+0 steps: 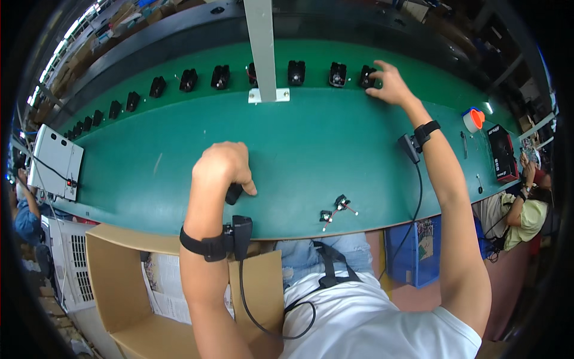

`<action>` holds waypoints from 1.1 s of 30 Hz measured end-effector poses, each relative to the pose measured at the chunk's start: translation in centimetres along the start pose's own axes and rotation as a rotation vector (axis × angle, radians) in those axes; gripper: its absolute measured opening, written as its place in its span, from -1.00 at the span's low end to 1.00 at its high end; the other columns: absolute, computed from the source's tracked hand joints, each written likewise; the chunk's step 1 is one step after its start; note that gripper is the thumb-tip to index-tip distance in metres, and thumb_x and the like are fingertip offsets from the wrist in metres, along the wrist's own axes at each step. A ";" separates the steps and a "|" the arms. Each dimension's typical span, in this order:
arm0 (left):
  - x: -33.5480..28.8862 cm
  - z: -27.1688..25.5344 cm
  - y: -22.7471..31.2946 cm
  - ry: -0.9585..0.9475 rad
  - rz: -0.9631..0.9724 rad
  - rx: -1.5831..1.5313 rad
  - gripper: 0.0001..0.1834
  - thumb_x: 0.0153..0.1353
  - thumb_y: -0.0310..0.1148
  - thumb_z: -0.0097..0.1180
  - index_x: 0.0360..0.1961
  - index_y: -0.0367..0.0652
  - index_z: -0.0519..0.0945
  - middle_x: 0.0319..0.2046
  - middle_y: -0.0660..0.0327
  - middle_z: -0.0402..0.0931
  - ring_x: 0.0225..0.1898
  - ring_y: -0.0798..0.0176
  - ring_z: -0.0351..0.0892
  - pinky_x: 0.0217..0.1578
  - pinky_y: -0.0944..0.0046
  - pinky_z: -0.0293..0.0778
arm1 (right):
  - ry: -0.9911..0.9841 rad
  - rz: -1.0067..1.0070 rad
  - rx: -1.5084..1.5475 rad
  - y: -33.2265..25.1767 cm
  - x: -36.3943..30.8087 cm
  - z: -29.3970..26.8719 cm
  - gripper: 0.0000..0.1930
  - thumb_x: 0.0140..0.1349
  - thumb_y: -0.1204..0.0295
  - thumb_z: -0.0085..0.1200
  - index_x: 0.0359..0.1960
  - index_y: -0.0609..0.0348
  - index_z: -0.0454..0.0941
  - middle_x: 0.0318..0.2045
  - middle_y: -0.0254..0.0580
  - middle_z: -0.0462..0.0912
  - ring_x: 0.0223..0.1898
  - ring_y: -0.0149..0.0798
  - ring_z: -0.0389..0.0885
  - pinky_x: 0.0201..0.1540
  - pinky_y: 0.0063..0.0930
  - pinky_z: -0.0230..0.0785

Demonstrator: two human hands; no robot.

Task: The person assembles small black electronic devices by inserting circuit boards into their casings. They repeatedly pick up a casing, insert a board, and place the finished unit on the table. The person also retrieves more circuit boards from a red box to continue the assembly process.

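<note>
My left hand [224, 163] is curled downward over the table, its fingers round a small black plastic housing [234, 193] that shows only in part below the palm. My right hand [391, 85] reaches to the far strip, thumb and forefinger spread apart at the right edge of another black open housing [367, 76]. Whether the fingertips touch it I cannot tell. More of these housings, such as one [338, 74] with a small part inside, stand in a long row to the left. Two small black parts with wires [342, 203] lie near the front edge.
A grey metal post [260, 48] rises at the far middle. On the right are an orange-and-white tape roll [474, 119] and a black box [502, 153]. A white machine [57, 161] stands left; an open cardboard box [116, 287] and blue bin [412, 251] sit below. Co-workers sit at both sides.
</note>
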State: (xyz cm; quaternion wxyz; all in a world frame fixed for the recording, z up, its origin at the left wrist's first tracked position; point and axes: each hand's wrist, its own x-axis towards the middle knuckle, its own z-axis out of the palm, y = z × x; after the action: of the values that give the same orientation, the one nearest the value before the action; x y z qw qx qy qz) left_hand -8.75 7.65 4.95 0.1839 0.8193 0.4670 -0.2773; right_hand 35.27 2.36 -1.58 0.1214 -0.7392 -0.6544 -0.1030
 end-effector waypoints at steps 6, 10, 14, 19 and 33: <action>0.8 0.6 0.4 -0.028 -0.016 -0.010 -0.60 -0.14 -0.42 0.49 -0.33 -0.50 0.62 -0.36 -0.18 0.67 -0.41 -0.03 0.73 -0.47 0.09 0.64 | -0.251 -0.202 0.638 -9.6 -6.6 -6.0 -0.64 0.08 0.31 0.28 -0.07 0.12 0.65 -0.11 -0.19 0.67 -0.13 -0.25 0.64 -0.11 -0.38 0.48; 0.3 0.8 1.5 0.077 0.029 0.075 -0.52 -0.07 -0.46 0.38 -0.07 -0.33 0.55 -0.22 -0.07 0.64 -0.17 -0.09 0.66 -0.19 0.04 0.61 | -0.601 -0.555 0.787 -15.7 -12.8 -7.6 -0.54 -0.01 0.47 0.34 0.01 0.17 0.59 -0.03 -0.12 0.61 -0.08 -0.12 0.64 0.00 -0.33 0.52; 1.5 2.3 1.3 0.434 0.334 0.018 -0.46 0.02 -0.44 0.28 0.08 -0.19 0.45 -0.07 -0.02 0.54 -0.01 -0.11 0.56 0.01 0.02 0.51 | -0.568 -0.461 0.761 -17.9 -14.9 -6.7 -0.61 -0.01 0.48 0.31 -0.07 0.16 0.60 -0.13 -0.12 0.60 -0.11 -0.10 0.62 -0.06 -0.30 0.51; 2.1 3.0 3.1 0.476 0.442 -0.068 -0.39 0.03 -0.36 0.33 0.14 -0.15 0.42 0.01 -0.04 0.44 0.02 -0.14 0.53 0.08 0.02 0.48 | -0.453 -0.368 0.792 -18.1 -13.3 -5.7 -0.72 0.00 0.55 0.17 -0.18 0.20 0.59 -0.21 -0.12 0.58 -0.20 -0.10 0.61 -0.12 -0.29 0.49; 2.2 2.5 3.6 0.438 0.399 -0.117 -0.39 0.06 -0.38 0.31 0.17 -0.14 0.40 -0.04 -0.11 0.51 -0.01 -0.15 0.57 0.04 -0.01 0.51 | -0.292 -0.027 1.137 -17.6 -10.2 -1.3 -0.83 0.16 0.57 0.21 -0.20 0.28 0.58 -0.23 -0.22 0.68 -0.30 -0.48 0.59 -0.17 -0.61 0.49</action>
State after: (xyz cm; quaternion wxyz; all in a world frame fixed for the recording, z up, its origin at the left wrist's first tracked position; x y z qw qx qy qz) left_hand -5.45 5.90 1.80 0.1764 0.9231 0.3407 -0.0252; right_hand 16.52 -5.59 -2.77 0.4062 -0.5564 -0.6261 0.3653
